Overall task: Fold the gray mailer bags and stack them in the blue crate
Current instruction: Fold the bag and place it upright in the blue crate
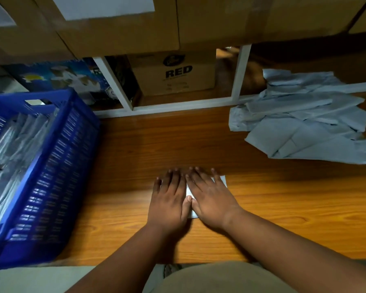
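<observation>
A folded gray mailer bag point(223, 179) lies on the wooden table point(283, 208), almost wholly covered by both hands. My left hand point(167, 199) and my right hand point(209, 197) press flat on it side by side, fingers straight, thumbs touching. Only slivers of the bag show between the hands and at the right edge. The blue crate point(57, 166) stands at the left with several gray bags point(13, 144) inside. A loose pile of unfolded gray mailer bags point(309, 121) lies at the far right of the table.
Behind the table runs a white shelf frame point(239, 81) with a cardboard box marked RED point(175, 75) and a blue printed box point(57, 77). Large cardboard boxes point(118, 30) stack above. Bare wood lies between the crate and the pile.
</observation>
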Motion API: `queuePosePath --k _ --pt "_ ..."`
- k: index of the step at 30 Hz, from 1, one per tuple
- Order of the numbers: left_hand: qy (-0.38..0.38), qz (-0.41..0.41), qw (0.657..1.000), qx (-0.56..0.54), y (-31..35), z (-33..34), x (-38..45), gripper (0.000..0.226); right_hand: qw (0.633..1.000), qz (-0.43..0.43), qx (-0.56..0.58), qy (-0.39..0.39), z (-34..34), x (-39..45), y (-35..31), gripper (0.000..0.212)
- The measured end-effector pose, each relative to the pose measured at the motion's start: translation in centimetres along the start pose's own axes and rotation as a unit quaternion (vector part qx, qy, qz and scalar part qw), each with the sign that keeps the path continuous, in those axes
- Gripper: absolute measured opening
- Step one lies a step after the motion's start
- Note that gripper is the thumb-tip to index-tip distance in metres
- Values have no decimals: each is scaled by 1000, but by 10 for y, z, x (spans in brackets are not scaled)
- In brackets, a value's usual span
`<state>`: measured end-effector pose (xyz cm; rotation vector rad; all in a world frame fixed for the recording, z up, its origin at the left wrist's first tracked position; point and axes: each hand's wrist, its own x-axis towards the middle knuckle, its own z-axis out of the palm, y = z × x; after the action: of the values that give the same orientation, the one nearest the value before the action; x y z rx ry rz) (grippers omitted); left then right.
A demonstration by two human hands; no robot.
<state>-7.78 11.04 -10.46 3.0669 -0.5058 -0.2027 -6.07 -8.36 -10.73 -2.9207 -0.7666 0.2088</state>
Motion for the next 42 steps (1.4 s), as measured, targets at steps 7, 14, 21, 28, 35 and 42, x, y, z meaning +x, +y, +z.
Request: queuePosePath --k 7,14,21,28,35,42 --pt "-5 9 1000 9 -2 5 6 78 1000 6 10 4 7 3 2 80" --pt "1 -7 1000 5 0 1 6 72 1000 5 24 -3 4 2 5 76" --pt "-9 -41 999 34 5 5 5 68 999 26 12 -30 -5 -12 23 85" --pt "-46 -21 999 11 -37 -2 -10 91 996 57 -6 -70 -12 -21 40 95" --pt "-87 -82 993 12 -28 -37 -7 108 992 61 9 -114 -25 -24 51 98" --pt "-118 -127 973 -154 -45 -97 13 42 988 0 86 -129 -79 26 26 72"
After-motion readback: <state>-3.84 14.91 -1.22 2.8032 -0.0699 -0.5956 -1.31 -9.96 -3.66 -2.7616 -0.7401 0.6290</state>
